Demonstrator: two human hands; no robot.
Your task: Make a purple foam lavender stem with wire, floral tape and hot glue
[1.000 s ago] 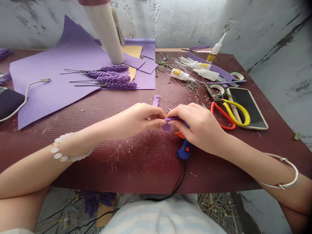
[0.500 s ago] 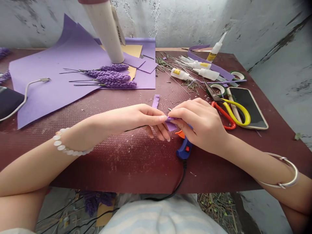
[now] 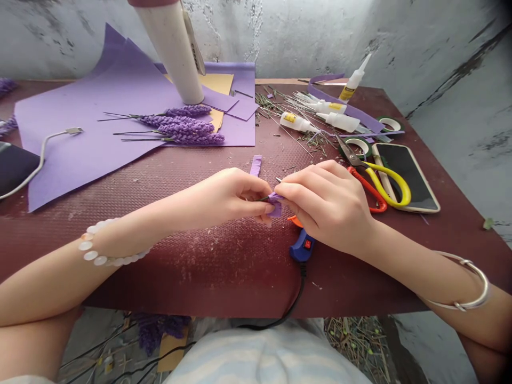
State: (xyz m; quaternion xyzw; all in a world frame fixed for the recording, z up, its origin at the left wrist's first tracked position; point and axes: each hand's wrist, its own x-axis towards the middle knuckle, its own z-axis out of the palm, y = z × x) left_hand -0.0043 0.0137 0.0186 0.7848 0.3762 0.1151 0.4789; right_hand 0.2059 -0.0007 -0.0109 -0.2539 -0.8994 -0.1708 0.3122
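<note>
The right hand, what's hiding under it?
A blue glue gun lies under the right hand, its black cord trailing off the table edge. Its front end is covered.

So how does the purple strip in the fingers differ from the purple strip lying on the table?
The strip in the fingers is bunched up small; the strip on the table lies flat and straight. The strip in the fingers is pinched by the left hand and the right hand; the strip on the table is touched by nothing. Both are the same purple.

Two hands (image 3: 228,197), two tape rolls (image 3: 400,126)
</note>
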